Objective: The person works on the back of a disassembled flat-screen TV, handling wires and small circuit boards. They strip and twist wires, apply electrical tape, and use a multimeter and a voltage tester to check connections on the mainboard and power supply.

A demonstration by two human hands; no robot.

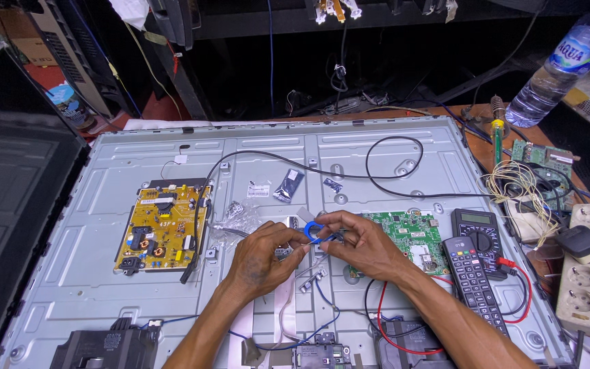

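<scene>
Together, left hand (pixel 261 258) and right hand (pixel 362 240) pinch a blue ring (pixel 313 231) over the panel (pixel 90 239); a bottle (pixel 567 65) holding water stands far right.

both hands (pixel 308 249) pinching blue ring (pixel 313 231), metal panel (pixel 104 205)

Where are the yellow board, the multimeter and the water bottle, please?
yellow board (pixel 162 229): head view, middle of the board.
multimeter (pixel 478 234): head view, near its dial.
water bottle (pixel 568 61): head view, on its label.
</scene>
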